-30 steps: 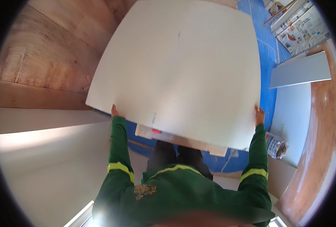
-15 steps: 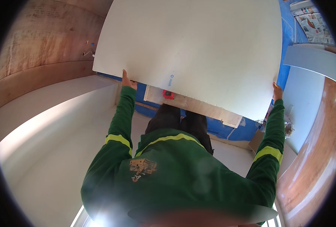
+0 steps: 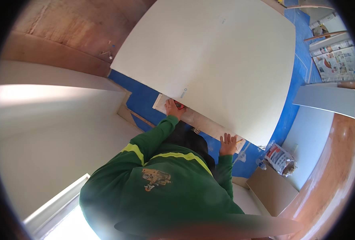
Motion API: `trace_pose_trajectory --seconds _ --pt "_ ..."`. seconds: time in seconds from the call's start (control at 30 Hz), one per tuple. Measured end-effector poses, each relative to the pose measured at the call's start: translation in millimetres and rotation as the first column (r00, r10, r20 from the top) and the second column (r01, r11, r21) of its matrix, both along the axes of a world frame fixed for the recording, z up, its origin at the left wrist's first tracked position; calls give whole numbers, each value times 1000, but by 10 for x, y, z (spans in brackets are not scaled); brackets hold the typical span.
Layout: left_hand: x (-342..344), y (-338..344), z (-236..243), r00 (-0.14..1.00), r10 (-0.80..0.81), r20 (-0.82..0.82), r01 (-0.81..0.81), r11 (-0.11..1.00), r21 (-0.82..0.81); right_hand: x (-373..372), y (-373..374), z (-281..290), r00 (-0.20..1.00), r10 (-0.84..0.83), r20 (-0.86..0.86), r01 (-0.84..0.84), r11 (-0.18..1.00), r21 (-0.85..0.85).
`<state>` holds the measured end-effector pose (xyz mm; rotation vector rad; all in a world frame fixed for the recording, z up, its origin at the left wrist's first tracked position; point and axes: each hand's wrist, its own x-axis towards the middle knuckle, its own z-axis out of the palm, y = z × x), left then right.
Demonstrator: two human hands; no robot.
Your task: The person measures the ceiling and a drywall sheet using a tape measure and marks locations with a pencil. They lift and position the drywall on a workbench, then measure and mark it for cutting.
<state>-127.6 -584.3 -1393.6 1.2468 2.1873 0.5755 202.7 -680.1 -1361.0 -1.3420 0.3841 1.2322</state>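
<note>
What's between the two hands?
A bare stretch of wooden board along the white panel's near edge, from left hand toward right hand; head view. Red tape measure sits at the left hand.

Left hand (image 3: 174,109) at frame centre, right hand (image 3: 227,146) lower and rightward.
The left arm (image 3: 155,134) is bent and angled up to the right, fingers (image 3: 168,103) curled; the right forearm (image 3: 225,170) is held nearly upright in the frame, fingers extended and slightly parted.
</note>
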Motion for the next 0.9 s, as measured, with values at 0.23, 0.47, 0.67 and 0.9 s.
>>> trace_pose_trajectory --seconds 0.23,0.47,0.67,0.9 --pt "-102 129 20 992 -99 -80 79 970 -229 -177 544 -201 984 57 -168 -21 979 205" --pt "-539 -90 353 886 -456 78 420 721 -552 -115 634 -254 992 87 -91 -73 986 148" --pt "-1494 -1007 431 795 82 601 306 801 -514 -57 625 -444 991 69 -118 -52 988 148" --pt "-2846 -1871 -256 45 634 772 -182 765 -617 29 577 -466 994 37 -105 -27 996 88"
